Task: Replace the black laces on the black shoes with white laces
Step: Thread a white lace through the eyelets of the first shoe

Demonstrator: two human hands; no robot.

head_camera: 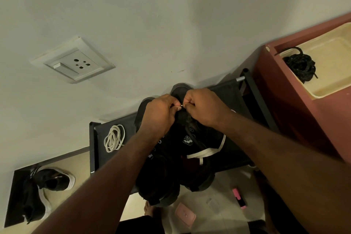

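Wall-side rack [226, 89]: black shoes [188, 139] point away from the person; left hand [159, 114] and right hand [205, 108] meet, equally near, over the toe end, both pinching the white lace [201, 153].

The left hand [159, 114] and right hand [204, 108] meet above the black shoes [190, 144] on a black shoe rack [94, 138]. Their fingers [175, 105] pinch the tip of a white lace [201, 153], which trails across one shoe below them. Left of the fingers lies a coiled white lace [114, 138]. Far right of them, black laces [300, 66] sit in a cream tray [332, 59].
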